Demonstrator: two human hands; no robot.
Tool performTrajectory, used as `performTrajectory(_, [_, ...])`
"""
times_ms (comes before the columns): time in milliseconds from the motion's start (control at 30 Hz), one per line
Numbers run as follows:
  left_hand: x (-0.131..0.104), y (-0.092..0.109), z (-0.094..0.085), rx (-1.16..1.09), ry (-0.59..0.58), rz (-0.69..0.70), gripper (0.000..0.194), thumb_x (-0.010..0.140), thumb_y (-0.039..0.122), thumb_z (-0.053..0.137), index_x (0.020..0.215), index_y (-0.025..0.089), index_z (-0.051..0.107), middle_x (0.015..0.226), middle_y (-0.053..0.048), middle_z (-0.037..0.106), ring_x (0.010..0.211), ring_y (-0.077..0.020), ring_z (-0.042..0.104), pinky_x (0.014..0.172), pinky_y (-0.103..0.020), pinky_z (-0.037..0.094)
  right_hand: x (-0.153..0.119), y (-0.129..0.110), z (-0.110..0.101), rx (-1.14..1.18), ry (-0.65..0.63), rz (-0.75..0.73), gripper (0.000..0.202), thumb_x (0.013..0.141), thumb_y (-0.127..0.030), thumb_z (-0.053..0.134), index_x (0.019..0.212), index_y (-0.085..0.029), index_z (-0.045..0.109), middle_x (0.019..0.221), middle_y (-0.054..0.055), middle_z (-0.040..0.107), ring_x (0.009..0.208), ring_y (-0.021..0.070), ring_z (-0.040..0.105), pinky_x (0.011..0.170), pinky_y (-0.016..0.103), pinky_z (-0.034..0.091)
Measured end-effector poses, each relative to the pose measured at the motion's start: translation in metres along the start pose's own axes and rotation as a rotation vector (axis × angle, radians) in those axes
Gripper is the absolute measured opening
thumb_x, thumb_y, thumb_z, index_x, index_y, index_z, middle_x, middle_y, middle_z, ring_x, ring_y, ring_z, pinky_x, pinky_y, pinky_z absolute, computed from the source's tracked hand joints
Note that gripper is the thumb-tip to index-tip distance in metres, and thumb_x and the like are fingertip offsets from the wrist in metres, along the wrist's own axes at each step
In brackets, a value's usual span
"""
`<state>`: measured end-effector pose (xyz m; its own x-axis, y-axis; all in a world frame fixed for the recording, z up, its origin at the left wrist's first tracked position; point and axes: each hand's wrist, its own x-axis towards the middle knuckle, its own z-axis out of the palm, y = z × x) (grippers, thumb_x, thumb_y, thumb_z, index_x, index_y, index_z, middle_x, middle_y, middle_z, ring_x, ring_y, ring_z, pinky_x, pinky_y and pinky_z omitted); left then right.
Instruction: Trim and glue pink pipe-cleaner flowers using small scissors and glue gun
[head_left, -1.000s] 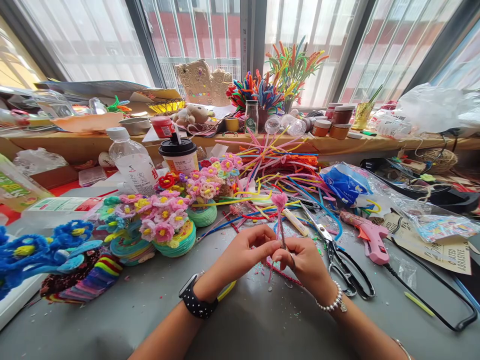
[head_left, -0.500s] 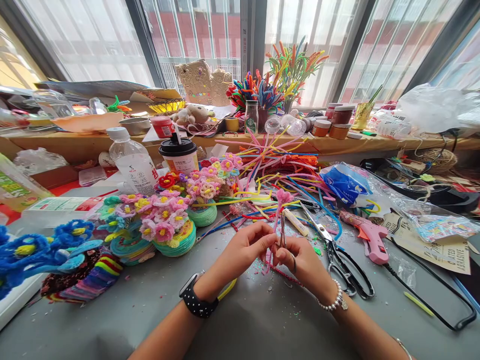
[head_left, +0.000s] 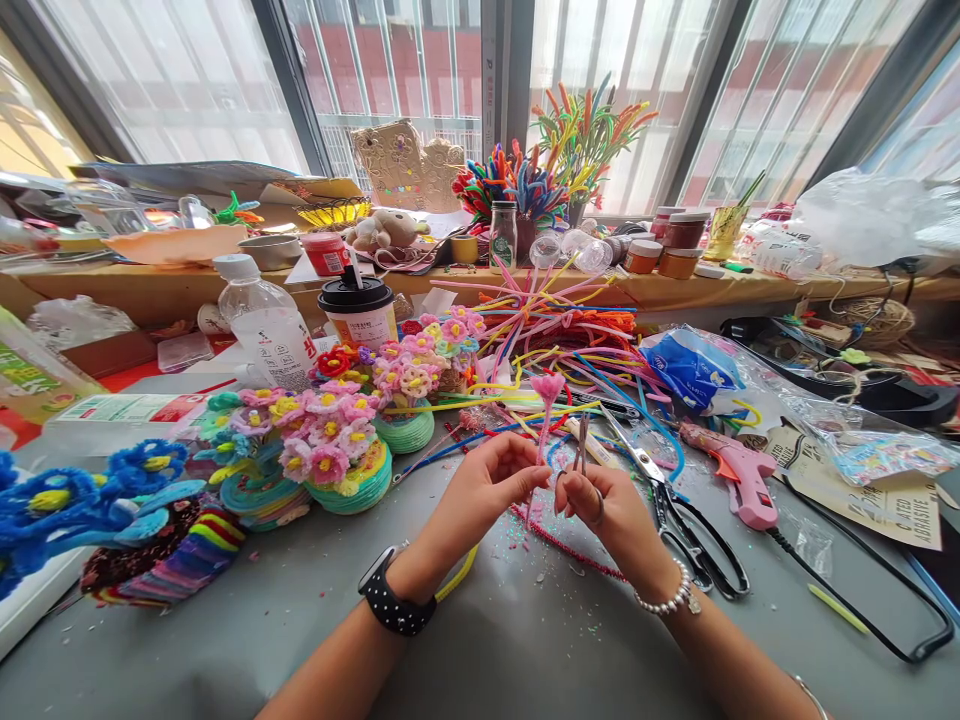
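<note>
The left hand pinches the pink flower stem, upright toward twelve. At its three o'clock, the right hand grips small scissors.

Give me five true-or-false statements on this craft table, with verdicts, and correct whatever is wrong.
1. The left hand holds a pink fuzzy-headed stem. True.
2. The right hand holds the pink glue gun. False: it holds small scissors, and the glue gun lies on the table.
3. The large black-handled scissors lie on the table, to the left of the glue gun in the picture. True.
4. The watch is on the right arm. False: it is on the left arm; the right wears a beaded bracelet.
5. The black-lidded cup stands to the right of the clear bottle in the picture. True.
</note>
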<state>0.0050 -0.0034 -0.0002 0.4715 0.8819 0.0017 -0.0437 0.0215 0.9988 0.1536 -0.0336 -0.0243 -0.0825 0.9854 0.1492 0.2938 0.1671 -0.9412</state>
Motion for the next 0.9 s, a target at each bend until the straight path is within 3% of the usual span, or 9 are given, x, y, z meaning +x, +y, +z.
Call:
performTrajectory(200, [0.0013, -0.0037, -0.0026, -0.010, 0.032, 0.014, 0.024, 0.067, 0.028, 0.063, 0.079, 0.016, 0.047, 0.058, 0.005, 0.050, 0.053, -0.0070, 0.045, 0.051, -0.020, 0.035, -0.0004, -0.0044, 0.0021, 0.000, 0.039, 0.053, 0.047, 0.068, -0.059, 0.049, 0.054, -0.015, 0.054, 0.048, -0.002, 0.043, 0.048, 0.0096, 0.037, 0.046, 0.021, 0.030])
performTrajectory(400, [-0.0007, -0.0024, 0.0002, -0.010, -0.055, -0.048, 0.034, 0.063, 0.023, 0.067, 0.087, 0.018, 0.043, 0.053, 0.007, 0.052, 0.050, -0.0067, 0.045, 0.050, -0.020, 0.033, 0.0011, -0.0029, -0.0009, 0.317, 0.149, 0.064, 0.029, 0.066, -0.046, 0.061, 0.070, -0.017, 0.059, 0.054, -0.004, 0.047, 0.049, 0.0082, 0.039, 0.047, 0.021, 0.033])
performTrajectory(533, [-0.0008, -0.0038, 0.0014, -0.001, -0.118, -0.062, 0.034, 0.061, 0.022, 0.067, 0.085, 0.017, 0.044, 0.053, 0.006, 0.053, 0.050, -0.0072, 0.047, 0.050, -0.021, 0.034, 0.0024, -0.0001, -0.0012, 0.372, 0.162, 0.102, 0.023, 0.065, -0.038, 0.066, 0.068, -0.017, 0.059, 0.053, -0.005, 0.047, 0.050, 0.0077, 0.040, 0.050, 0.021, 0.034])
performTrajectory(633, [0.0003, -0.0051, 0.0002, 0.020, -0.139, -0.080, 0.032, 0.062, 0.025, 0.067, 0.085, 0.016, 0.046, 0.057, 0.004, 0.056, 0.053, -0.0083, 0.050, 0.052, -0.021, 0.036, 0.0034, 0.0010, -0.0012, 0.382, 0.166, 0.122, 0.023, 0.065, -0.038, 0.066, 0.064, -0.016, 0.058, 0.050, -0.006, 0.046, 0.048, 0.0073, 0.039, 0.049, 0.021, 0.033])
performTrajectory(767, [0.0014, -0.0047, -0.0020, 0.112, -0.180, -0.158, 0.023, 0.066, 0.031, 0.062, 0.079, 0.014, 0.055, 0.070, -0.003, 0.062, 0.063, -0.0113, 0.054, 0.058, -0.023, 0.039, 0.0053, 0.0027, -0.0037, 0.409, 0.312, 0.171, 0.025, 0.060, -0.039, 0.068, 0.065, -0.016, 0.060, 0.049, -0.006, 0.045, 0.047, 0.0075, 0.038, 0.047, 0.022, 0.031])
performTrajectory(900, [0.0019, -0.0055, -0.0027, 0.179, -0.242, -0.202, 0.020, 0.067, 0.033, 0.060, 0.071, 0.013, 0.062, 0.067, -0.001, 0.061, 0.059, -0.0094, 0.050, 0.057, -0.022, 0.038, 0.0069, 0.0022, -0.0065, 0.430, 0.378, 0.190, 0.028, 0.057, -0.040, 0.070, 0.065, -0.015, 0.061, 0.054, -0.004, 0.048, 0.048, 0.0074, 0.038, 0.048, 0.022, 0.032])
